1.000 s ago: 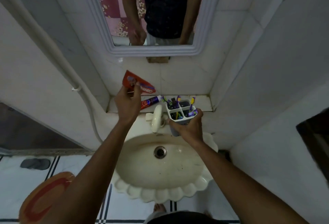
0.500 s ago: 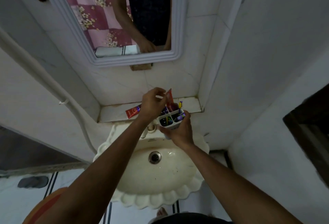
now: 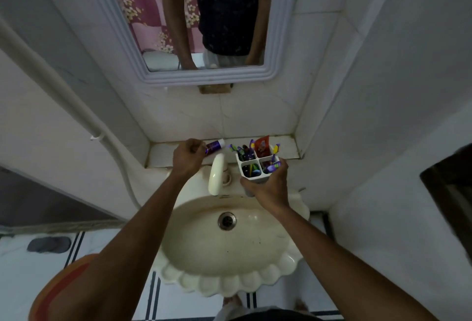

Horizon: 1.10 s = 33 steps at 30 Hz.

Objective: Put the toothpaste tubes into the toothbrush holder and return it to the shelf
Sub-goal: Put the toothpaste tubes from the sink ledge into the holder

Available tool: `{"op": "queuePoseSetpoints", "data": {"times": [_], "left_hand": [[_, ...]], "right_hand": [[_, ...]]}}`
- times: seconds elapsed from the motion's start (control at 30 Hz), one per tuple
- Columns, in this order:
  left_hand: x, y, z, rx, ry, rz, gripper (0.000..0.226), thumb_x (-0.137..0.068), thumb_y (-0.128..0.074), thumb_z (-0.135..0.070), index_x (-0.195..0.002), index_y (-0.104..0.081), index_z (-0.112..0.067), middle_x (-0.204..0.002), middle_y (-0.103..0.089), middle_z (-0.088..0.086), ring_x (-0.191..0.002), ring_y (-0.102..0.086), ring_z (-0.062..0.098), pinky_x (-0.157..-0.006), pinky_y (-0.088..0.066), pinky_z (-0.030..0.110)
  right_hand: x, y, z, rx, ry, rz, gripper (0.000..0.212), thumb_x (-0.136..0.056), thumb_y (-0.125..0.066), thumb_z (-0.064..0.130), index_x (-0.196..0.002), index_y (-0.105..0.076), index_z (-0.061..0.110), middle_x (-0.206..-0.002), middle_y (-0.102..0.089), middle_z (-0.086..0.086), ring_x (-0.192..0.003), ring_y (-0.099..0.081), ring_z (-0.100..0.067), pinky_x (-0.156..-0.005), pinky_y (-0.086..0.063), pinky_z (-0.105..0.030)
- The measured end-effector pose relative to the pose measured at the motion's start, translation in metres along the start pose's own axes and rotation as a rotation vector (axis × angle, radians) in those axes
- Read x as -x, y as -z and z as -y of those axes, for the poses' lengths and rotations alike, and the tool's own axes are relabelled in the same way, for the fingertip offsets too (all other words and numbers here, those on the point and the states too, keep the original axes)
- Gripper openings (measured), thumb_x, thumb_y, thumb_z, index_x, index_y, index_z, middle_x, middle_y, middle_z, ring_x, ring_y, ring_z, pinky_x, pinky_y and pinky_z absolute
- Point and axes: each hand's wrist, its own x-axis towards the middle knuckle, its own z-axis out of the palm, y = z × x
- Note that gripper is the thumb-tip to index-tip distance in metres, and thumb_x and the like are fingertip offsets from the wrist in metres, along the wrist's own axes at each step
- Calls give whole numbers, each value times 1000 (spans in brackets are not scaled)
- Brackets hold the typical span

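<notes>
The right hand (image 3: 270, 188) grips the white four-compartment plastic toothbrush holder (image 3: 255, 170) from below, fingers wrapped round its body, above the cream scalloped sink (image 3: 229, 264) at its 1 o'clock rim. A red toothpaste tube (image 3: 262, 147) stands upright in the holder's far right compartment; toothbrushes fill the others. At 9 o'clock from the holder, the left hand (image 3: 189, 158) curls over the end of a purple toothpaste tube (image 3: 214, 146) lying on the white tiled shelf (image 3: 163, 153); whether it grips it, I cannot tell.
</notes>
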Motion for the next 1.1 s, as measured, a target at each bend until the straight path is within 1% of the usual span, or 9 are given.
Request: {"op": "queuePoseSetpoints", "data": {"times": [0.1,0.23,0.37,0.5,0.63,0.73,0.83,0.97,1.1], "left_hand": [[-13,-1,28,-142,-10,89,23,-100,-69,-30,-114,-79,-15,-108,-81,8,-102,-74,27,-85,-52,31],[-34,-7,46,-355,-84,181,30,-103,-62,-35,-124,-73,-17,-118,-75,11,-108,-70,35,-87,-55,41],[-49,-19,52,-589,-114,219,52,-105,-58,-43,-151,-56,-18,-145,-63,12,-131,-56,36,-106,-43,49],[-55,-26,51,-813,-136,253,52,-97,-66,-52,-135,-63,-16,-133,-60,14,-128,-53,35,-104,-42,49],[-47,-20,42,-558,-66,205,28,-99,-67,-42,-113,-67,-18,-108,-67,7,-103,-66,32,-85,-51,42],[-38,-6,34,-389,-17,151,26,-101,-65,-41,-103,-72,-16,-93,-73,5,-86,-70,28,-74,-55,37],[-21,13,22,-155,-7,62,22,-103,-65,-31,-109,-74,-12,-92,-80,9,-73,-79,20,-75,-66,42],[15,45,-15,10,-75,-8,27,-105,-67,-26,-124,-71,-8,-94,-78,4,-81,-80,20,-80,-67,46],[42,70,-53,46,-165,20,30,-102,-72,-27,-126,-73,-9,-101,-77,1,-84,-80,15,-79,-68,45]], "right_hand": [[-4,-1,-2,-3,10,19,115,-64,-108,30,-153,-36,23,-137,-63,5,-111,-69,1,-71,-54,-4],[-5,-1,2,-50,9,42,105,-69,-108,15,-144,-35,28,-131,-61,14,-98,-69,19,-70,-54,-3],[-5,-4,1,-63,15,45,109,-70,-107,15,-148,-33,29,-134,-58,16,-98,-63,30,-71,-55,-3],[-5,-6,1,-65,31,48,111,-72,-106,12,-154,-32,23,-131,-55,22,-99,-62,32,-69,-55,-2],[-3,-5,3,-45,39,43,109,-72,-106,15,-151,-32,24,-131,-54,22,-100,-61,33,-71,-54,-2],[-6,-3,3,-25,37,46,104,-72,-106,15,-145,-33,27,-130,-56,23,-97,-62,32,-73,-53,-1],[-7,-1,1,-4,33,43,105,-68,-108,26,-142,-34,32,-135,-59,17,-103,-68,17,-78,-56,-6],[-6,7,3,5,23,50,114,-50,-105,51,-138,-34,34,-138,-61,7,-115,-69,-3,-97,-63,-31],[-9,9,-1,45,17,54,117,-47,-106,52,-137,-34,29,-137,-60,2,-117,-72,-15,-97,-65,-37]]}}
